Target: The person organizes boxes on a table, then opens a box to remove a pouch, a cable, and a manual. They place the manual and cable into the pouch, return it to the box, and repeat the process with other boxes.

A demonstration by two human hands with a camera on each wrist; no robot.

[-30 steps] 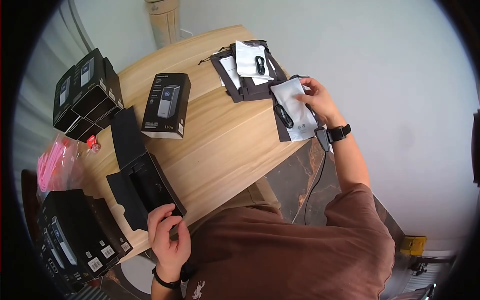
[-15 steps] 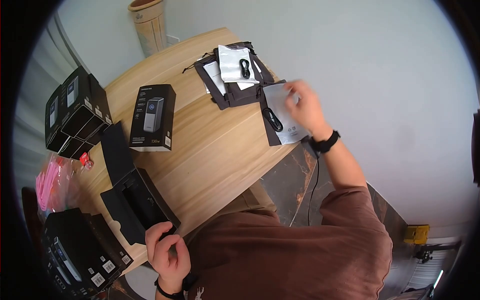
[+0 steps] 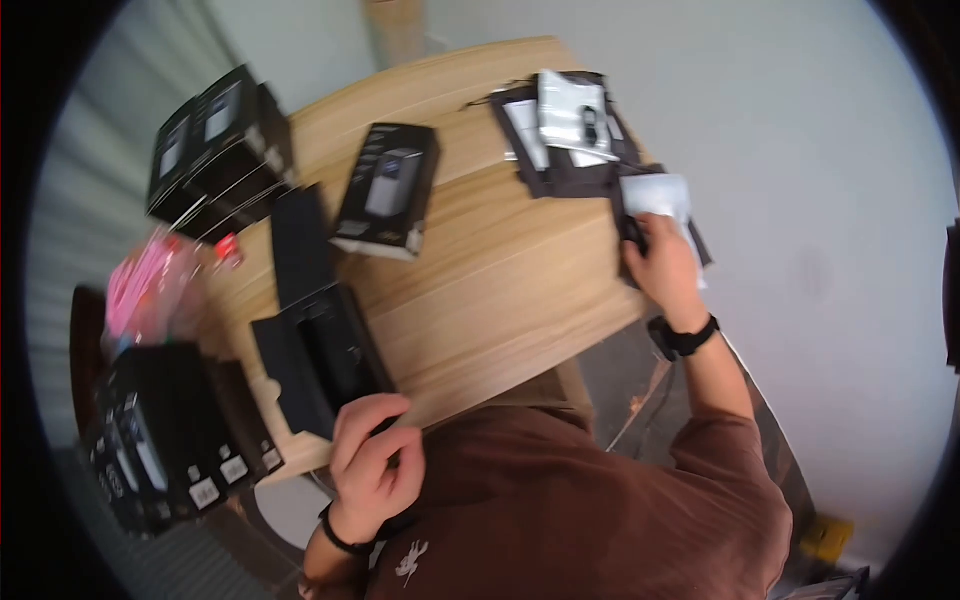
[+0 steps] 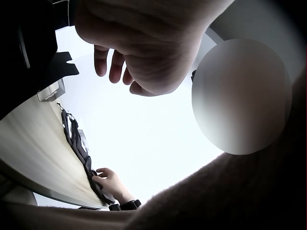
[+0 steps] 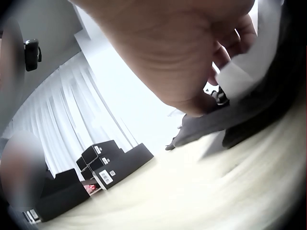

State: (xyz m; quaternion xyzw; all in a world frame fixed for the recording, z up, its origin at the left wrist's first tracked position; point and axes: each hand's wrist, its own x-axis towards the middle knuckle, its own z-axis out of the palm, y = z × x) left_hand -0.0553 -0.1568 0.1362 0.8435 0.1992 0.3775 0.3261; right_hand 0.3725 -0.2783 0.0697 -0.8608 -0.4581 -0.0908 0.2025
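My right hand point(image 3: 668, 265) is over the near end of the dark pouches, thumb and forefinger pinching a coiled black cable point(image 3: 634, 236). Beneath its fingers lies a whitish packet point(image 3: 655, 187) on a dark grey drawstring pouch point(image 3: 703, 245). In the right wrist view the cable point(image 5: 219, 96) shows just past the thumb. My left hand point(image 3: 378, 465), fingers loosely curled and holding nothing, hovers by the near end of an open black box point(image 3: 350, 345), whose flaps are spread out. Much of the cable is hidden by the right hand.
A closed power bank box point(image 3: 388, 190) stands mid-table. More black boxes are stacked at the back left point(image 3: 215, 150) and near left point(image 3: 165, 440), with a bag of pink material point(image 3: 155, 285) between them. Further pouches point(image 3: 570, 180) hold a white packet point(image 3: 572, 115) and another cable.
My right hand has gone from the far end of the whitish packet down to the cable beside it. The head view has swung, shifting everything rightward; my left hand keeps its pose by the open box.
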